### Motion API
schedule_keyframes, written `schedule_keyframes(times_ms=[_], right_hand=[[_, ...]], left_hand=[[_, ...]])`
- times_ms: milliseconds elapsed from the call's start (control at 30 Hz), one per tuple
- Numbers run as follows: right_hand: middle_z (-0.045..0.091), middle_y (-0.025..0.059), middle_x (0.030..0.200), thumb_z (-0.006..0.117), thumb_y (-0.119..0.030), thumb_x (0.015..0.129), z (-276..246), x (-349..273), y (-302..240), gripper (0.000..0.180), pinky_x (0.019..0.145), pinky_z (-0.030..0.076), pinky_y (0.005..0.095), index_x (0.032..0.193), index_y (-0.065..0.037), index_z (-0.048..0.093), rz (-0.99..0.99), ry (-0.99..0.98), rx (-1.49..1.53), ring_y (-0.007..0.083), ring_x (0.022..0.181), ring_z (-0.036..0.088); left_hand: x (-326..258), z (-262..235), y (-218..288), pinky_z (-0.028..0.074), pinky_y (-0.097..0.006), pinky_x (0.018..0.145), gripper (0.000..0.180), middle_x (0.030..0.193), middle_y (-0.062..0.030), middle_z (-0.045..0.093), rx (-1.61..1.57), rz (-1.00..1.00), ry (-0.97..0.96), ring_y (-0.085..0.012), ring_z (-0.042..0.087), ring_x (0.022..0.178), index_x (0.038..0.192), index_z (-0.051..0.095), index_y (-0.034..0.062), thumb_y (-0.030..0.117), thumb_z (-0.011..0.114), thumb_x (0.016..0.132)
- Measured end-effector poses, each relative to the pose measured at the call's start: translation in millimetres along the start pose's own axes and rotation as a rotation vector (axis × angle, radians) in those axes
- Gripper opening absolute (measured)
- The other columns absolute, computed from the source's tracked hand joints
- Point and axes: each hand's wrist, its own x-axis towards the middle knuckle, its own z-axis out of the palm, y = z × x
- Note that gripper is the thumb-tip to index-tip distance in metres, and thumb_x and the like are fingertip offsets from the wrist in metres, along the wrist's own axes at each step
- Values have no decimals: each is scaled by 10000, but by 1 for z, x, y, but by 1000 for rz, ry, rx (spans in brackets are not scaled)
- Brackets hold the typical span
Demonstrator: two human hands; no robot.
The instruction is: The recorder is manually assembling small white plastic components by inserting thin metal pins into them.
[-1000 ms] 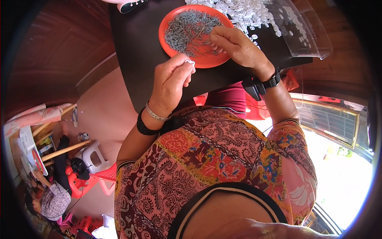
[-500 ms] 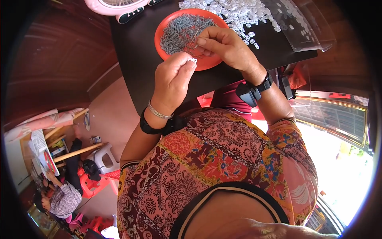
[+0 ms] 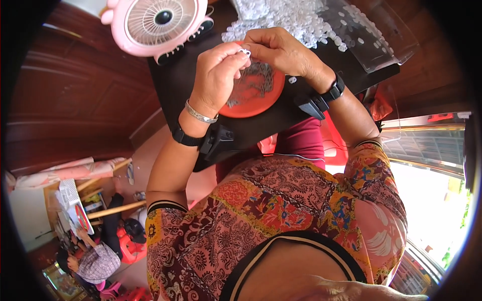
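While a pink fan [image 3: 161, 17] sits beyond it leftward, my left grip [image 3: 218, 72] pinches a small white piece [image 3: 245, 52] above a red plate [image 3: 256, 106] holding grey pieces [image 3: 264, 80]; my right grip [image 3: 288, 54] is just beside, thumb and finger together, contents hidden; heaped white pieces [image 3: 301, 27] lie beyond.

The person wears a patchwork-print fabric top [image 3: 281, 200] in pink, maroon, yellow and blue, its black neckband [image 3: 291, 236] and black sleeve edges [image 3: 168, 204] striped with cream, and dark magenta trousers [image 3: 302, 139]. A silvery patterned bracelet [image 3: 201, 115] and black strap [image 3: 188, 137] with a boxy black device [image 3: 218, 136] circle the left wrist; a black band [image 3: 335, 89] bearing a wedge-shaped black unit [image 3: 313, 106] circles the right.
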Motion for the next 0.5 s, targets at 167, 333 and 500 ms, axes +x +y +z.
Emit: schedule_keyframes(times_ms=[167,333,500], right_hand=[[497,-56,703,524,-226,963,-10,18,-7,243,578,366,194,825,-30,563,-50,2,259,30,655,435],[486,-42,706,501,-213,969,-5,11,-12,237,619,405,204,835,-22,543,-62,9,421,40,672,448],[562,-4,827,498,-162,972,-4,-4,-14,180,736,460,235,952,5,562,-85,52,611,63,799,522]], left_hand=[[16,-10,10,336,-191,467,214,648,-22,563,-400,-139,-9,-78,490,525,748,601,21,185,510,850],[2,-4,5,306,-206,443,243,622,-28,527,-571,-134,96,-89,460,496,702,545,44,215,473,859],[-2,-1,14,308,-194,443,226,622,-17,526,-466,-176,83,-73,449,493,738,551,42,200,474,880]])
